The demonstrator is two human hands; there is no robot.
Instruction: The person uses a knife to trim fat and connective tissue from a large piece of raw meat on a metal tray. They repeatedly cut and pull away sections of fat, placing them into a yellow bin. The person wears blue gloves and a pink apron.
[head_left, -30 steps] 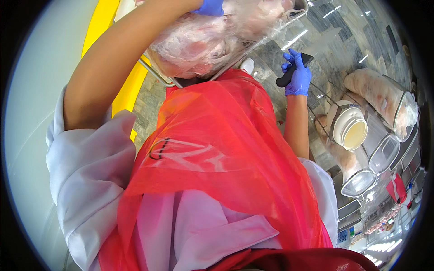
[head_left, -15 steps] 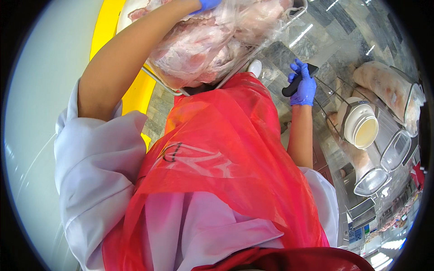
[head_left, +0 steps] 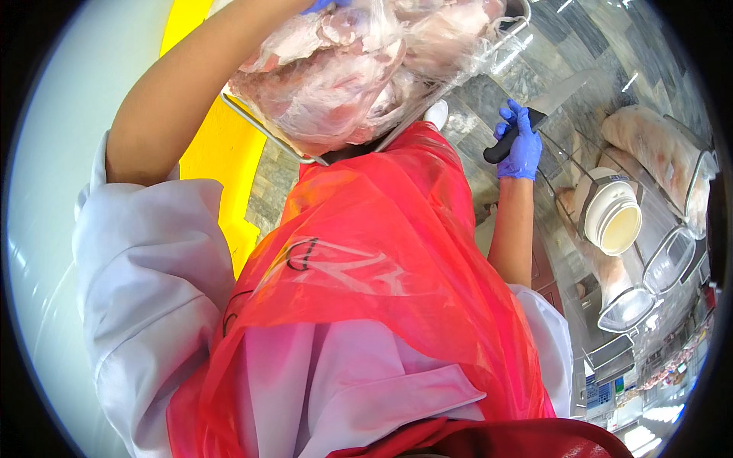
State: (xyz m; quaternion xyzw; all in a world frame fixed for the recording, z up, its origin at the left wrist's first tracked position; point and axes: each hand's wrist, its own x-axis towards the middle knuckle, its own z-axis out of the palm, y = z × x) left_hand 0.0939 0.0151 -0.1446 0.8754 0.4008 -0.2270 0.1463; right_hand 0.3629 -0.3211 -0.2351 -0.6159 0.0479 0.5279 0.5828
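Note:
My right hand (head_left: 522,154), in a blue glove, is wrapped round the black handle of a large knife (head_left: 500,149). Its pale blade points away to the upper right, over the floor. At the top edge, only a bit of my blue-gloved left hand (head_left: 324,5) shows, above large pale-pink cuts of meat (head_left: 328,84); its fingers are cut off by the frame. Clear plastic film (head_left: 458,65) lies over part of the meat. The pieces fill a metal-rimmed container (head_left: 263,131) just in front of my red plastic apron (head_left: 366,229).
A yellow stand or edge (head_left: 229,168) runs along the left, beside a pale smooth surface (head_left: 61,229). To the right, a white tub (head_left: 615,221) stands in a clear-sided rack, near more meat pieces (head_left: 649,137). Grey tiled floor (head_left: 489,99) lies between.
My left arm has shifted left and up, with less of its glove in the picture. The right hand and knife sit slightly farther right, and the meat slightly higher in view.

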